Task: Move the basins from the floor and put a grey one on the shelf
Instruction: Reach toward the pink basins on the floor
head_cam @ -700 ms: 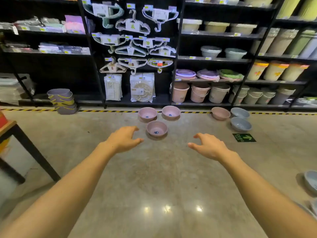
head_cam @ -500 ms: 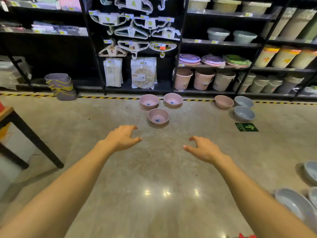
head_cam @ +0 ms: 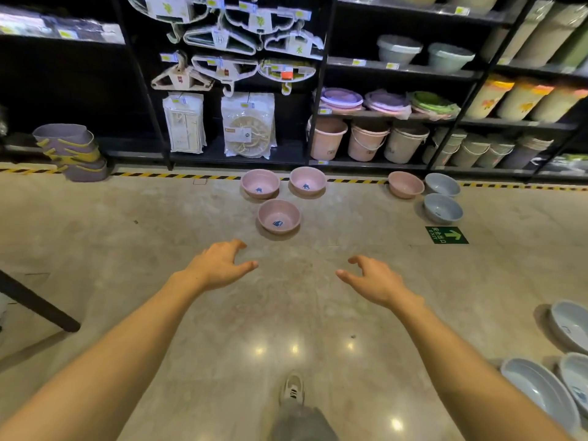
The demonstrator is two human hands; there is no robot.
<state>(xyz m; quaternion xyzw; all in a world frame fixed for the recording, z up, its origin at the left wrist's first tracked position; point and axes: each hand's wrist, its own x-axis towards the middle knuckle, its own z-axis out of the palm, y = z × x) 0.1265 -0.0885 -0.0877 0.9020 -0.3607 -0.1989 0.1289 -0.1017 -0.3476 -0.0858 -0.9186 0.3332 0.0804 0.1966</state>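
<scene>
Three pink basins lie on the floor ahead: the nearest (head_cam: 279, 216), and two behind it (head_cam: 260, 183) (head_cam: 307, 181). To the right sit another pink basin (head_cam: 405, 184) and two grey basins (head_cam: 442, 184) (head_cam: 442, 208). More grey basins (head_cam: 537, 386) lie at the bottom right edge. My left hand (head_cam: 219, 265) and my right hand (head_cam: 372, 278) reach forward over the bare floor, fingers apart, holding nothing, short of the nearest pink basin. The black shelf (head_cam: 404, 69) behind holds two grey basins.
Buckets (head_cam: 366, 141) and bins fill the lower shelves. A stack of purple tubs (head_cam: 71, 151) stands on the floor at left. A black table leg (head_cam: 38, 305) crosses the left edge. My shoe (head_cam: 292, 388) is below. A green exit sign (head_cam: 446, 234) is stuck on the floor.
The view has moved closer to the shelves and tilted down; the basins look larger and nearer. Both hands stay outstretched and empty, a shoe has come into view.
</scene>
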